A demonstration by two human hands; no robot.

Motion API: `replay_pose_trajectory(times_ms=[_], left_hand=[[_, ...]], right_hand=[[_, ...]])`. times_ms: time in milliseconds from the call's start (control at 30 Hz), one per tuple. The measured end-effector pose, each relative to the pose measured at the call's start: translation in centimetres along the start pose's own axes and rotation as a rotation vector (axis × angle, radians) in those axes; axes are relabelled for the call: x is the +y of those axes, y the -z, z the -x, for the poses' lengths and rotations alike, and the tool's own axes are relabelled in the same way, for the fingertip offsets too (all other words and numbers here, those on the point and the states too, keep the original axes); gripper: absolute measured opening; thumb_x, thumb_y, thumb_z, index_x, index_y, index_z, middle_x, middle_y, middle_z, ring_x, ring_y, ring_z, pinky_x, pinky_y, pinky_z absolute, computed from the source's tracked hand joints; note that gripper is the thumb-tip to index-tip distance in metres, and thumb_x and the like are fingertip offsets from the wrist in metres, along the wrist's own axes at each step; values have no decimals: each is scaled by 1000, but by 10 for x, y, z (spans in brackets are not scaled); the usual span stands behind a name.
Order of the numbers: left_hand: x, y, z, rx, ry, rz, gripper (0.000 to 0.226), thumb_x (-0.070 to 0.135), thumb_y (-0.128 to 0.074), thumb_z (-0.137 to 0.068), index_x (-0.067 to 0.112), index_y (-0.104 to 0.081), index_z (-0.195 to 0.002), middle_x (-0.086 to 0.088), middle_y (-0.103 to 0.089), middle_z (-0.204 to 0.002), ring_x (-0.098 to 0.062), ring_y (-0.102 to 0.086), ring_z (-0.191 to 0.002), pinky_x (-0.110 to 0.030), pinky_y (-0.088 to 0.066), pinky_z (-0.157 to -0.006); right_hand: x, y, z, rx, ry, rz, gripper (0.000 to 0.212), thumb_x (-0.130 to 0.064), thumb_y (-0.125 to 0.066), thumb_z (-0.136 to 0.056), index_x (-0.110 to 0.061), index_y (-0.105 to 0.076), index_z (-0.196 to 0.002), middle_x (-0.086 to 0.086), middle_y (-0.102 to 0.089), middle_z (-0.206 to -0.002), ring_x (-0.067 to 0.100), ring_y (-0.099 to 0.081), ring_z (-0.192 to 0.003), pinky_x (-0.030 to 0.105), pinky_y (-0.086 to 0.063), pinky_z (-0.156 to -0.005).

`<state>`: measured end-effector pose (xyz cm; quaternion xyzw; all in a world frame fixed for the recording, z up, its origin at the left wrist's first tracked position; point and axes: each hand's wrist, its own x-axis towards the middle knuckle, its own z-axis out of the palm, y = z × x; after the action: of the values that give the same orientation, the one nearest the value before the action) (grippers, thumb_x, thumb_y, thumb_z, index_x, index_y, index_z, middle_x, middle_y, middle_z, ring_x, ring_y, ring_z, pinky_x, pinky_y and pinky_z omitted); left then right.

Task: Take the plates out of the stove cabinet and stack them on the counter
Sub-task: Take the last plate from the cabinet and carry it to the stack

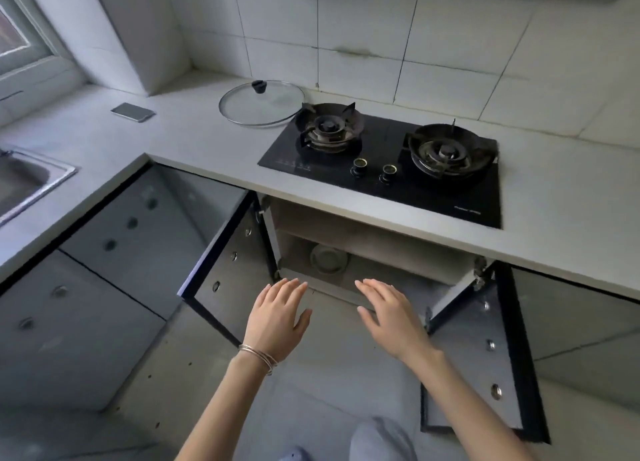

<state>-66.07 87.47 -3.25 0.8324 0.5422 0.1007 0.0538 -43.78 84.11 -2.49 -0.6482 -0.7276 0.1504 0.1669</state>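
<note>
The stove cabinet (374, 249) under the black gas hob stands with both doors swung wide. On its bottom shelf, towards the left, lies a pale plate (328, 259), possibly a small stack. My left hand (277, 317) and my right hand (388, 313) hover side by side in front of the cabinet's lower edge, palms down, fingers straight, holding nothing. The grey counter (194, 138) runs left of the hob.
The left door (228, 280) and right door (485, 350) jut out on either side of my arms. On the counter lie a glass pan lid (261, 104) and a phone (132, 112). A steel sink (24, 180) sits far left. The hob (388, 163) has two burners.
</note>
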Motion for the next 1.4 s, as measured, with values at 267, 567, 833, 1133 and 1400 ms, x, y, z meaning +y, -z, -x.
replay_pose_trajectory(times_ms=[267,567,833,1133,1400], left_hand=[[-48,-26,-51,-29,-64,54,47,44,-38,-83,20,-59,-116,3,-64,-115,-20,-60,-107,-40,-47,-93],[-95,-82,-129,-105,8,45,48,42,-38,-77,18,-64,-110,2,-68,-106,-22,-64,-101,-40,-51,-87],[-131,-163,-185,-111,-47,90,46,39,-41,-75,18,-65,-108,2,-68,-104,-22,-64,-100,-37,-52,-86],[-220,-409,-235,-107,-140,58,44,41,-41,-71,17,-62,-101,-2,-69,-88,-25,-66,-80,-30,-53,-73],[-268,-629,-263,-45,-199,34,49,41,-39,-70,18,-69,-102,1,-70,-93,-19,-67,-82,-24,-54,-73]], right_hand=[[6,-28,-56,-46,-72,8,54,-39,-32,-85,-14,-55,-126,6,-59,-126,24,-55,-116,42,-40,-102],[51,-67,-159,-175,-23,3,43,-22,-50,-92,-15,-45,-135,2,-49,-136,19,-43,-126,33,-30,-108],[90,-136,-221,-258,-66,0,44,-22,-47,-95,-17,-41,-138,-2,-44,-140,14,-38,-129,26,-27,-106],[193,-362,-278,-175,-79,-28,44,-20,-53,-92,-17,-45,-135,-1,-47,-138,17,-41,-127,26,-28,-105],[329,-575,-327,-136,-84,9,47,-22,-47,-83,-8,-54,-127,16,-57,-126,35,-54,-113,38,-45,-95]])
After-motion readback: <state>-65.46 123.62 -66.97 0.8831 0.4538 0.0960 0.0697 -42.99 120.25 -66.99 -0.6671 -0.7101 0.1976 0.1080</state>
